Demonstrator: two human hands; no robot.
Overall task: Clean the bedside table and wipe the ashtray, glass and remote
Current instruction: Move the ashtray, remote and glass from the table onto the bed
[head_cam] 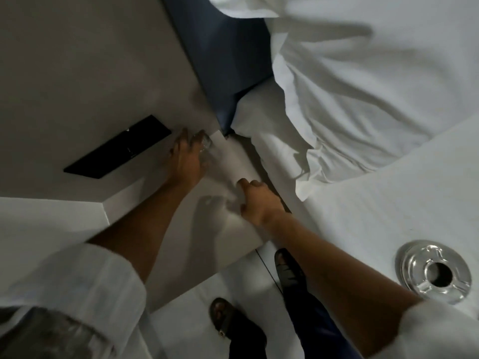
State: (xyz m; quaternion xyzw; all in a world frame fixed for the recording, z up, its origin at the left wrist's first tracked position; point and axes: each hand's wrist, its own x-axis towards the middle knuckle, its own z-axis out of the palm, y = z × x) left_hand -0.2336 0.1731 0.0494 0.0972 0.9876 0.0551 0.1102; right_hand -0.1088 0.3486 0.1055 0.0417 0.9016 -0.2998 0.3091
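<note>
My left hand is shut on a clear glass, holding it at the far corner of the white bedside table, by the wall. My right hand lies on the table top nearer to me, fingers curled on what looks like a crumpled white cloth; this area is blurred. The round clear glass ashtray sits on the white bed sheet at the lower right, away from both hands. No remote can be made out.
A flat black panel is set on the grey wall left of the table. The bed, with rumpled white bedding and a blue headboard, borders the table's right side. My sandalled feet stand on the white floor below.
</note>
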